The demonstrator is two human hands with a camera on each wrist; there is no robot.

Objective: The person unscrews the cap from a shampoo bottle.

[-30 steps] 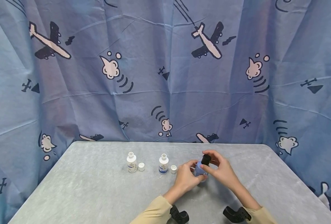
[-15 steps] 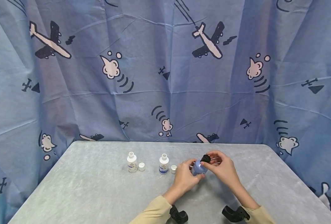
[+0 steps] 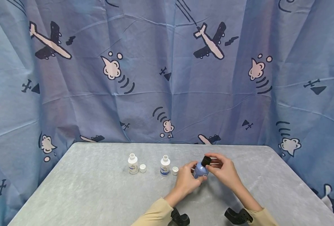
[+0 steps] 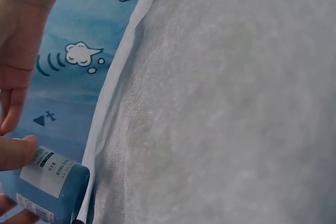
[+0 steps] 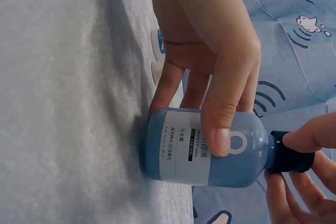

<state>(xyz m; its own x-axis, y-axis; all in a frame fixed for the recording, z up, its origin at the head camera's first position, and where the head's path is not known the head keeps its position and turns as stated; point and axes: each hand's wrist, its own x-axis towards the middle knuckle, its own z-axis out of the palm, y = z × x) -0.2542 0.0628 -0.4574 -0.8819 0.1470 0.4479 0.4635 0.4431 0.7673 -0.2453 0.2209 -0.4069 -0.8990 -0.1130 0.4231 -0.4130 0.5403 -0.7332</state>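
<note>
A blue bottle with a white printed label and a black cap is held between the two hands over the right part of the table. My left hand grips the bottle's body, thumb across the label in the right wrist view. At the cap, my right hand pinches with thumb and fingers. The bottle leans slightly in the head view, its cap up and to the right. In the left wrist view the lower end of the bottle shows at the left edge.
Two small white bottles without caps, a left one and a right one, stand upright on the grey table. Beside them lie a white cap and another white cap. A patterned blue curtain hangs behind.
The blue bottle has shifted slightly left with the left hand. The right hand's fingers have changed position around the black cap, which tilted and came back more upright.
</note>
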